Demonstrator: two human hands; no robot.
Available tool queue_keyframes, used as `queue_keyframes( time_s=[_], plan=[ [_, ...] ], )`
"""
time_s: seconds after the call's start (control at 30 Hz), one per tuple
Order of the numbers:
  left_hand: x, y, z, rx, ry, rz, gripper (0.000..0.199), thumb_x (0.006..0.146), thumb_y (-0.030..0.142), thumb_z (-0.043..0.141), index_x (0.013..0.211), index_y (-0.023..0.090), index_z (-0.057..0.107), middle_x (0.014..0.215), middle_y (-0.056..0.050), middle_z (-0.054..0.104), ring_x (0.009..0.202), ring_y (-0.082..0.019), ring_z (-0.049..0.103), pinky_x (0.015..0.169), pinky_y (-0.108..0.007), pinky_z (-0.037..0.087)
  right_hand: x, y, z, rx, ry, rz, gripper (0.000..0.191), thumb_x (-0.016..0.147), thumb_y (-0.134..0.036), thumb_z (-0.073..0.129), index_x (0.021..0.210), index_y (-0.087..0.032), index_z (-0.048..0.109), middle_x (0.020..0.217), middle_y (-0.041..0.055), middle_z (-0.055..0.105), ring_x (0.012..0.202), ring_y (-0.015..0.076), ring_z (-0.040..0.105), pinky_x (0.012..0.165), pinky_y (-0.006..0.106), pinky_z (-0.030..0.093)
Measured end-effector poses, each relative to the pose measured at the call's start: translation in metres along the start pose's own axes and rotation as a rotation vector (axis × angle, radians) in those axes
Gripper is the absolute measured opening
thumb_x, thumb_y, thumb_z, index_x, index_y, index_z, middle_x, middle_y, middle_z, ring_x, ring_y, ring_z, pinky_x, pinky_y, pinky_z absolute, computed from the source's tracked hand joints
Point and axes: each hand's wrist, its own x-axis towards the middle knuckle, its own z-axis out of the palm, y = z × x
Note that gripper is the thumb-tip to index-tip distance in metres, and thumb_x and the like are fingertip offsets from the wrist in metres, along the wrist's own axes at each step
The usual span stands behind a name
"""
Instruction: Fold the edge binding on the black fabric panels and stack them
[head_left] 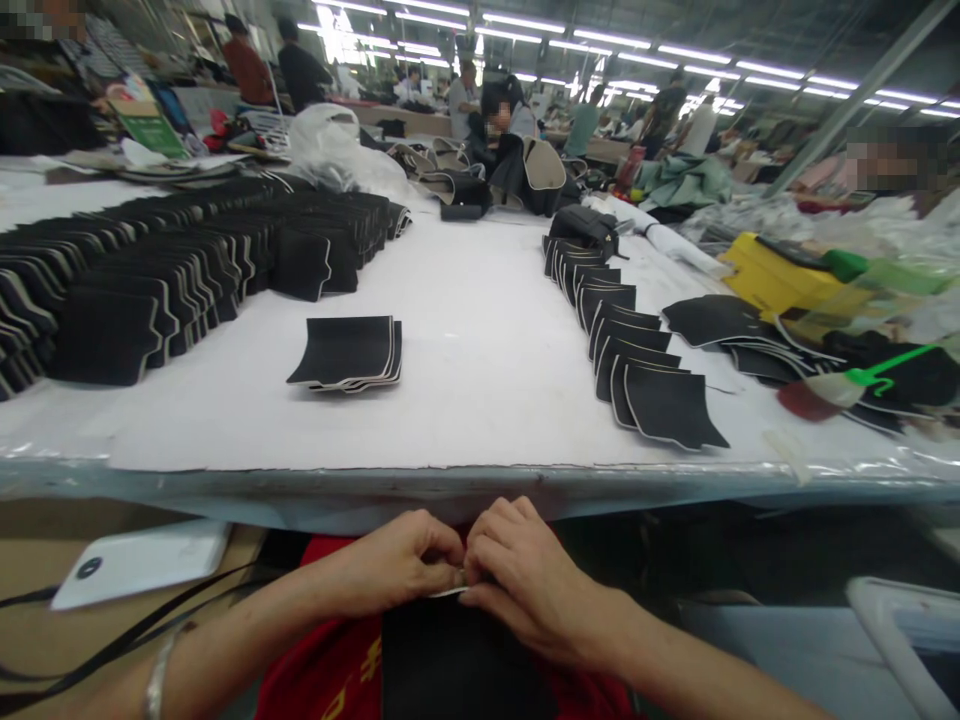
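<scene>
My left hand (409,565) and my right hand (517,580) meet just below the table's front edge, over a red cloth with yellow marks (322,670). Between them, a black piece (457,660) with a pale upper edge hangs over the cloth. The fingers of both hands are bent and pinched at that edge. Beyond them on the white table (465,420) lies a small stack of black pieces (345,350). To its right, a row of overlapping black pieces (667,400) runs away from me.
Long rows of black pieces (112,330) fill the table's left. At right are a yellow box (780,280), a brush with a green handle (825,393) and more black pieces. A white phone (146,562) lies lower left. Several people are farther back.
</scene>
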Motion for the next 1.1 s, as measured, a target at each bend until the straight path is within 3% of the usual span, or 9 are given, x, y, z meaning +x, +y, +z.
queue_keyframes(
  time_s=[0.13, 0.33, 0.47, 0.67, 0.77, 0.87, 1.0, 1.1],
  plan=[
    [0.008, 0.0, 0.004, 0.064, 0.05, -0.026, 0.025, 0.076, 0.03, 0.052, 0.055, 0.016, 0.048, 0.055, 0.006, 0.031, 0.055, -0.01, 0.027, 0.048, -0.023, 0.021, -0.004, -0.01, -0.002, -0.06, -0.035, -0.023, 0.015, 0.092, -0.028, 0.062, 0.087, -0.019, 0.051, 0.093, 0.0017, 0.057, 0.089, 0.0188, 0.045, 0.079, 0.034, 0.03],
    [0.011, 0.0, 0.007, 0.122, 0.138, -0.088, 0.016, 0.067, 0.024, 0.053, 0.054, 0.016, 0.057, 0.05, 0.005, 0.039, 0.055, -0.012, 0.035, 0.049, -0.023, 0.022, -0.012, -0.021, -0.007, 0.005, -0.074, 0.004, 0.016, 0.091, -0.027, 0.063, 0.086, -0.019, 0.05, 0.092, 0.0006, 0.057, 0.089, 0.0182, 0.046, 0.081, 0.033, 0.032],
    [0.009, -0.001, 0.01, 0.14, 0.18, -0.091, 0.013, 0.063, 0.02, 0.051, 0.054, 0.016, 0.059, 0.051, 0.005, 0.04, 0.057, -0.012, 0.038, 0.051, -0.024, 0.023, -0.012, -0.02, 0.001, 0.064, -0.049, 0.105, 0.017, 0.091, -0.025, 0.064, 0.085, -0.02, 0.048, 0.091, -0.0004, 0.056, 0.089, 0.0181, 0.047, 0.083, 0.033, 0.032],
    [0.009, -0.003, 0.009, 0.074, 0.185, -0.089, 0.011, 0.065, 0.02, 0.055, 0.058, 0.015, 0.063, 0.052, 0.005, 0.042, 0.055, -0.011, 0.036, 0.052, -0.023, 0.024, -0.014, -0.021, 0.009, 0.009, -0.047, 0.045, 0.016, 0.091, -0.024, 0.062, 0.085, -0.019, 0.048, 0.088, -0.0002, 0.055, 0.084, 0.0183, 0.046, 0.08, 0.034, 0.033],
    [-0.001, -0.007, -0.002, -0.035, 0.12, -0.045, 0.027, 0.079, 0.036, 0.054, 0.073, 0.014, 0.068, 0.06, 0.003, 0.049, 0.059, -0.012, 0.04, 0.056, -0.022, 0.031, -0.012, -0.017, 0.008, -0.015, -0.001, 0.118, 0.014, 0.092, -0.022, 0.06, 0.085, -0.019, 0.048, 0.088, 0.0008, 0.055, 0.083, 0.0193, 0.046, 0.079, 0.036, 0.032],
    [-0.021, -0.014, -0.01, -0.111, 0.174, -0.023, 0.041, 0.088, 0.046, 0.048, 0.088, 0.012, 0.071, 0.071, 0.0, 0.058, 0.065, -0.013, 0.046, 0.061, -0.022, 0.036, -0.009, -0.01, 0.007, 0.01, 0.038, 0.164, 0.012, 0.092, -0.017, 0.06, 0.087, -0.019, 0.049, 0.097, 0.0023, 0.057, 0.09, 0.0202, 0.046, 0.082, 0.036, 0.033],
    [-0.044, -0.026, -0.002, -0.22, 0.186, -0.135, 0.032, 0.074, 0.037, 0.069, 0.094, 0.012, 0.072, 0.068, 0.002, 0.056, 0.062, -0.012, 0.042, 0.056, -0.021, 0.031, -0.007, -0.004, 0.009, 0.162, 0.041, 0.123, 0.01, 0.093, -0.013, 0.057, 0.09, -0.019, 0.049, 0.11, 0.0033, 0.058, 0.101, 0.0189, 0.048, 0.091, 0.035, 0.034],
    [-0.049, -0.029, 0.01, -0.29, 0.272, -0.155, 0.03, 0.073, 0.037, 0.067, 0.087, 0.011, 0.072, 0.068, 0.0, 0.058, 0.064, -0.013, 0.045, 0.058, -0.022, 0.033, -0.004, -0.003, 0.008, 0.233, 0.013, 0.124, 0.009, 0.094, -0.012, 0.054, 0.091, -0.019, 0.049, 0.107, 0.0041, 0.059, 0.098, 0.0186, 0.051, 0.09, 0.035, 0.037]
  ],
)
